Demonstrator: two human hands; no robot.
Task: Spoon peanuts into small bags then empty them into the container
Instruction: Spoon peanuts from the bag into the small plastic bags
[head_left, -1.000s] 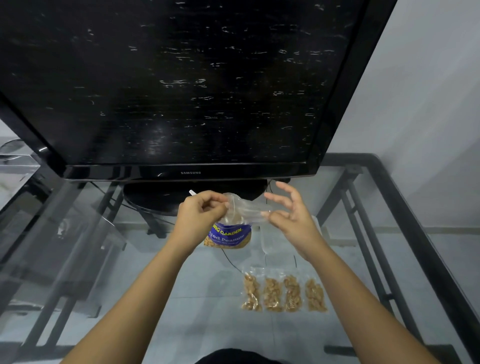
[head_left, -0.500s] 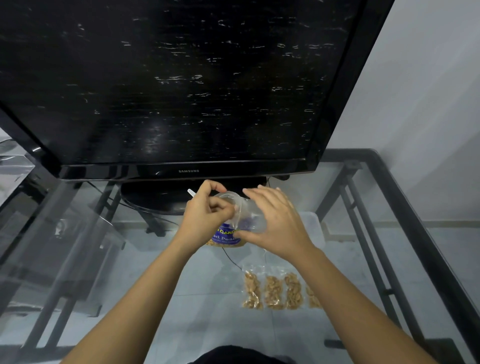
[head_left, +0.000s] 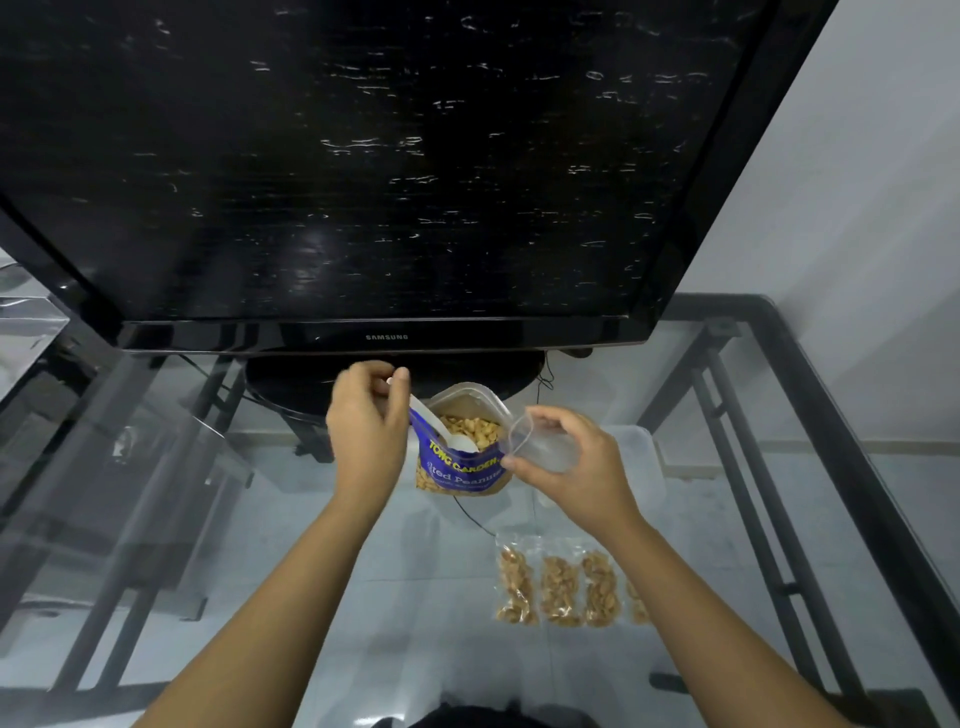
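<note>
On the glass tabletop (head_left: 218, 519), the left hand (head_left: 366, 426) grips a white spoon (head_left: 441, 428) inside the blue peanut bag (head_left: 460, 452). At 3 o'clock of it, the right hand (head_left: 576, 457) pinches an empty small bag (head_left: 540, 441). Filled bags (head_left: 561, 587) lie at 5 o'clock.

Left hand (head_left: 366, 431) pinches the white spoon (head_left: 445, 430), its bowl dipped into the open blue peanut pouch (head_left: 457, 465). Right hand (head_left: 576, 462) holds a clear small bag (head_left: 540, 441) open just beside the pouch mouth. Four filled bags (head_left: 563, 587) lie in a row on the glass worktop (head_left: 260, 597), under the black television (head_left: 384, 166).
</note>
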